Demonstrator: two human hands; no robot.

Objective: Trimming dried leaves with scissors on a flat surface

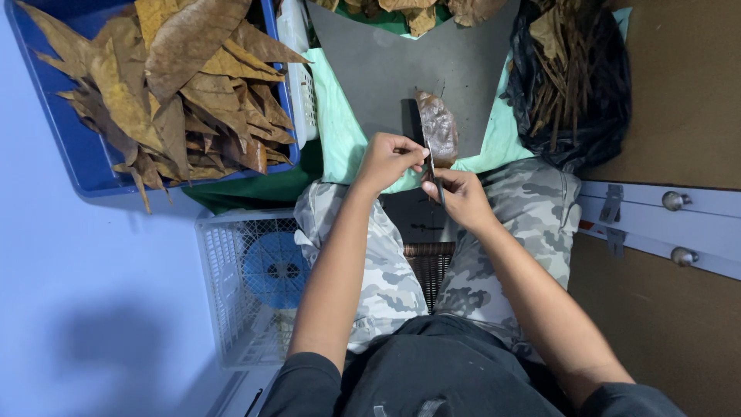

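I see both hands pinching a brown leaf (437, 127) over the grey board (370, 69): left hand (386, 161), right hand (457, 194). A blue bin (73, 147) of dried leaves (181, 85) sits alongside on the pale floor (93, 309).

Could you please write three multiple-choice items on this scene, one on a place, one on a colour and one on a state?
1. Where does the pile of dry brown leaves lie?
A. in the blue tray
B. in the white mesh basket
C. on the person's lap

2. What colour is the bag that holds the bundle of brown stalks?
A. white
B. black
C. blue

3. How do the left hand and right hand stand?
A. both flat on the board
B. close together, pinching a thin stem at the base of a brown leaf
C. far apart, each in a basket

Answers: 1 A, the leaves fill the blue tray; 2 B, the bag is glossy black; 3 B, the fingertips meet over the grey board.
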